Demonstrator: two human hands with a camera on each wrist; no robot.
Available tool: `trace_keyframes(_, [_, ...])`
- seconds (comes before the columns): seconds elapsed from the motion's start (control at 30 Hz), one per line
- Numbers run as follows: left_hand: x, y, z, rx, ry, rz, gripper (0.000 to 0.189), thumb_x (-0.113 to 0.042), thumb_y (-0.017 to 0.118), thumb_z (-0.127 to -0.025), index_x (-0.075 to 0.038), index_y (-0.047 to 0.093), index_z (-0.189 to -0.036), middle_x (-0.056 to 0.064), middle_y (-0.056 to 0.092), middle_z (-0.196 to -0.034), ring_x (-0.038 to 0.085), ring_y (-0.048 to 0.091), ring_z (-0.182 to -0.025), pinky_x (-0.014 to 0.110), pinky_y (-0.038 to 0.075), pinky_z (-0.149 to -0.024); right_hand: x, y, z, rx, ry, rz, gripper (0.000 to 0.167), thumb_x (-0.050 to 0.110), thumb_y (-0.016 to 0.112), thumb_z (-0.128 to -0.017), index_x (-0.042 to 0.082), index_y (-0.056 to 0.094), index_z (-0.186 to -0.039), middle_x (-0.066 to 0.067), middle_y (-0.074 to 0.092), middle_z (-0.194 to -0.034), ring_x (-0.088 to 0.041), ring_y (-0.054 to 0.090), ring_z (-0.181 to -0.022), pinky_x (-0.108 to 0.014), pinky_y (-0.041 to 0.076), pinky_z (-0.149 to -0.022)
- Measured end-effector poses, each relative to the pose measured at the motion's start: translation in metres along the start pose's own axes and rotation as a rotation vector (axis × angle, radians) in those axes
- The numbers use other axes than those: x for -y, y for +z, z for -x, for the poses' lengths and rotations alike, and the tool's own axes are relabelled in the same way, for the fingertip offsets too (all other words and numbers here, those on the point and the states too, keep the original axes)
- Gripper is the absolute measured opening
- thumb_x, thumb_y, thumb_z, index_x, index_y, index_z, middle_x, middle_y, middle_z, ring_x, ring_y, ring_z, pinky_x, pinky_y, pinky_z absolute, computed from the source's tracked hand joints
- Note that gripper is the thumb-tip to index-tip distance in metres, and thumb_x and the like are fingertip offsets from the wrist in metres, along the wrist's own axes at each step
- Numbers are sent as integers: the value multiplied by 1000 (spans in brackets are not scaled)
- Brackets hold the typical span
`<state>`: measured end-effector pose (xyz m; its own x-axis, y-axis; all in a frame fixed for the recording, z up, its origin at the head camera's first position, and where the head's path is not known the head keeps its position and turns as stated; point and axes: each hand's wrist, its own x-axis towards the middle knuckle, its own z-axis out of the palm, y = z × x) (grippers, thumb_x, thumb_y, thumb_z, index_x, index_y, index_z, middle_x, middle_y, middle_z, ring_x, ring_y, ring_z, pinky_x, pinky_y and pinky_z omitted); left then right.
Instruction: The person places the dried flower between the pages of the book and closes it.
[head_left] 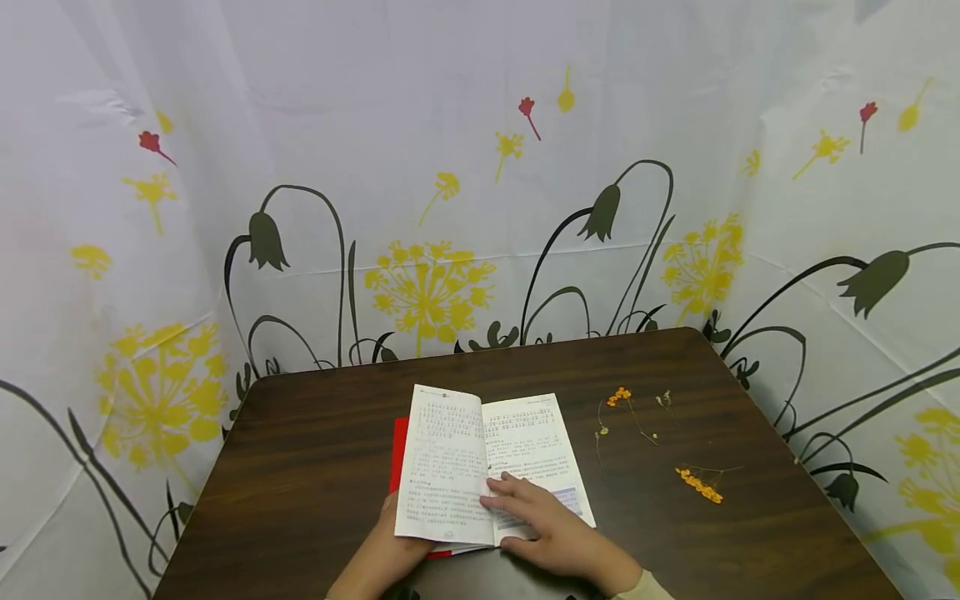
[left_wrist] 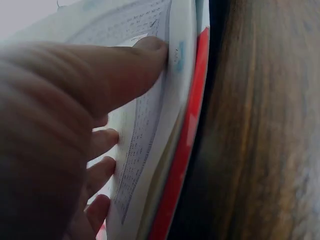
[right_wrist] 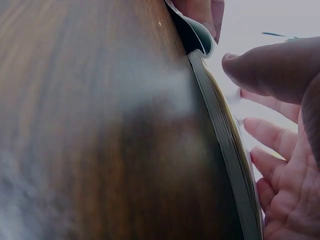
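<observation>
A book (head_left: pixel 525 442) with a red cover (head_left: pixel 399 442) lies open on the table, its white pages covered in printed text. The left-hand pages stand up from the cover. My left hand (head_left: pixel 401 542) holds the book at its lower left, mostly hidden behind that page; in the left wrist view its thumb (left_wrist: pixel 130 65) lies across a printed page and its curled fingers touch the paper. Over the lower right page rests my right hand (head_left: pixel 555 533), fingers spread and fairly straight, their tips near the centre fold. The page block's edge (right_wrist: pixel 225 130) shows beside it in the right wrist view.
Dried flower sprigs lie right of the book: an orange one (head_left: pixel 619 397) at the back, a small pale one (head_left: pixel 664 399) beside it, and a larger orange one (head_left: pixel 701 485) nearer. Behind the dark wooden table (head_left: pixel 315 450) hangs a flower-printed white curtain (head_left: pixel 450 100).
</observation>
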<state>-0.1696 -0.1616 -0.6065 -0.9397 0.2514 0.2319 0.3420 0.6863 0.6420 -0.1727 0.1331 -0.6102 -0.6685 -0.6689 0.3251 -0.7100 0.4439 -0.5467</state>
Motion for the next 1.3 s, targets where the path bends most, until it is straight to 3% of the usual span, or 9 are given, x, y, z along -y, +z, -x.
trace_keyframes(0.17, [-1,-6,-2,-65,-73,25,46,-15,84,-92,-25,68,-135,-6,71,-135,14,67,-123,44,54,-108,2,1,0,18,9,44,58,29,80,-99,33,62,-154,-11,50,-169,-40,47,-157,-61,45,-121])
trace_keyframes(0.27, [-4,-13,-2,-235,-108,93,55,-12,79,-99,-20,60,-149,-1,69,-143,17,70,-124,33,58,-104,2,1,-1,24,3,60,57,30,80,-99,38,63,-152,-11,48,-171,-40,47,-158,-61,45,-121])
trace_keyframes(0.4, [-8,-23,0,-511,-102,195,58,-7,68,-107,-17,49,-161,1,66,-153,17,67,-133,10,44,-111,3,0,-2,25,-32,83,54,28,81,-98,40,66,-149,-14,46,-172,-41,47,-157,-60,45,-121])
trace_keyframes(0.5, [-9,-27,2,-581,-62,170,63,-10,69,-106,-20,45,-163,0,62,-159,10,58,-143,5,32,-117,2,0,-3,20,-57,95,52,26,81,-98,41,69,-146,-16,46,-172,-42,48,-156,-60,45,-121])
trace_keyframes(0.6, [-7,-24,2,-445,25,68,76,-16,79,-100,-22,43,-166,1,53,-168,11,49,-153,6,22,-126,2,0,-3,12,-70,107,52,26,82,-97,42,69,-145,-16,47,-171,-43,50,-155,-60,47,-120])
trace_keyframes(0.73, [-5,-13,1,-121,178,-36,84,-27,87,-94,-22,46,-166,4,36,-179,29,39,-163,9,6,-130,2,-1,-3,19,-72,112,53,27,81,-98,43,67,-147,-16,48,-171,-42,50,-155,-62,47,-119])
trace_keyframes(0.87, [-7,-4,4,102,184,-62,70,-34,83,-97,-21,56,-159,1,41,-177,32,41,-162,32,25,-136,1,-2,-1,47,-48,90,51,30,78,-101,43,66,-149,-13,48,-171,-42,47,-158,-65,46,-120])
trace_keyframes(1.0, [-8,-2,4,172,155,-100,61,-30,83,-96,-18,64,-152,1,50,-171,32,45,-160,63,35,-129,-2,-4,2,46,-29,78,48,30,77,-102,40,66,-148,-7,53,-167,-39,48,-157,-63,46,-121])
trace_keyframes(1.3, [-8,-4,3,206,118,-94,61,-29,85,-94,-18,65,-150,2,49,-172,31,45,-160,61,34,-129,-3,-10,4,71,-14,44,45,27,74,-104,35,67,-147,-5,57,-164,-37,50,-156,-61,46,-122])
